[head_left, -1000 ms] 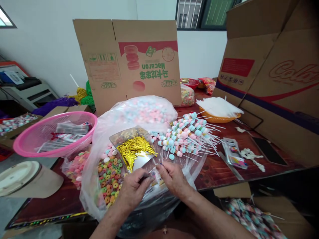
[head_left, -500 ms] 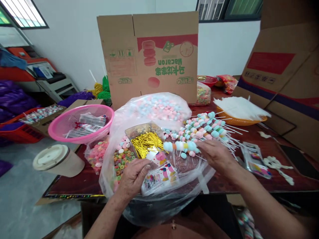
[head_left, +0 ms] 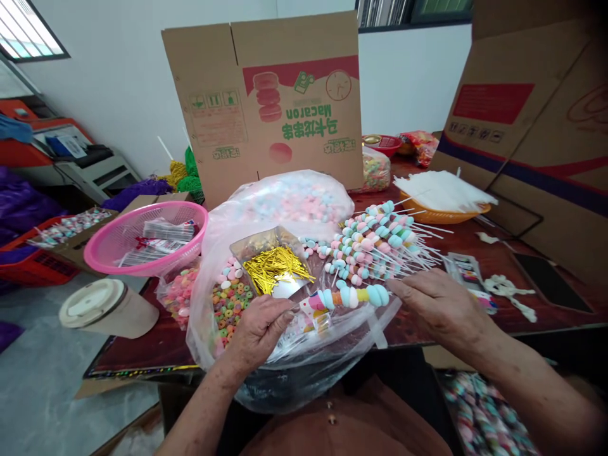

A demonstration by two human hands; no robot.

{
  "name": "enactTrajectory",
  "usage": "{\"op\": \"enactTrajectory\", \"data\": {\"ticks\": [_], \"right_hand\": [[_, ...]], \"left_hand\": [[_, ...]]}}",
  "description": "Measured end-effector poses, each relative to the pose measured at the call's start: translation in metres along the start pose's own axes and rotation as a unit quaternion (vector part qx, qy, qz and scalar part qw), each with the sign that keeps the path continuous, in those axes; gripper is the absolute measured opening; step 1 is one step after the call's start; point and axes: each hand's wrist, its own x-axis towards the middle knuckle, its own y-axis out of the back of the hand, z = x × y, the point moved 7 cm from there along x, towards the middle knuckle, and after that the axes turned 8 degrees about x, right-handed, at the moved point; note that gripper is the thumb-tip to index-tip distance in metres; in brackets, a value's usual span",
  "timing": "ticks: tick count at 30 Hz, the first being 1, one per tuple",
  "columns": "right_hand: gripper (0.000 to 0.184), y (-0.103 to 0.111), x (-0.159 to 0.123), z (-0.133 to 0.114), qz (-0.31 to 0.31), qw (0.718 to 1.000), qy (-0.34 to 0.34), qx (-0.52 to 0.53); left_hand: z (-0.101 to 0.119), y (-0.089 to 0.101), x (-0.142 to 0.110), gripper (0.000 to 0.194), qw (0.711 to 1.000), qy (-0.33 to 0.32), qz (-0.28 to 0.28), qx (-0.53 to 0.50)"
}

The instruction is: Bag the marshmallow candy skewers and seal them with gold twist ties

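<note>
My right hand point(head_left: 437, 303) is closed at the right end of a marshmallow skewer point(head_left: 350, 296), threaded with blue, white and yellow pieces; its stick is mostly hidden by the fingers. At the skewer's left end is a clear printed bag point(head_left: 313, 309) with pink and yellow shapes. My left hand point(head_left: 261, 329) pinches this bag between thumb and fingers. How far the skewer reaches inside it, I cannot tell. Behind lie gold twist ties point(head_left: 275, 265) in a clear tray and a pile of marshmallow skewers point(head_left: 375, 237). Ring-shaped candies point(head_left: 232, 304) lie left of the tray.
A pink basket point(head_left: 97, 253) with packets and a lidded cup point(head_left: 111, 310) stand at the left. A large plastic bag of marshmallows point(head_left: 294, 199) sits before an upright carton point(head_left: 266, 50). At the right are an orange basket point(head_left: 441, 217) and another carton point(head_left: 513, 145).
The skewer has come down towards me, and its left end now meets the printed bag. My left hand has lifted that bag's edge. The view has shifted slightly right.
</note>
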Motion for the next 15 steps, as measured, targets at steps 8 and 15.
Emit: {"op": "enactTrajectory", "data": {"ticks": [8, 15], "right_hand": [[0.030, -0.011, 0.005, -0.012, -0.053, 0.994, -0.003, 0.097], [0.035, -0.020, 0.010, -0.021, -0.144, 0.975, -0.001, 0.172]], "left_hand": [[0.022, -0.024, 0.009, 0.039, 0.995, -0.028, -0.066, 0.070], [0.030, -0.064, 0.010, 0.037, 0.963, 0.033, -0.267, 0.005]]}}
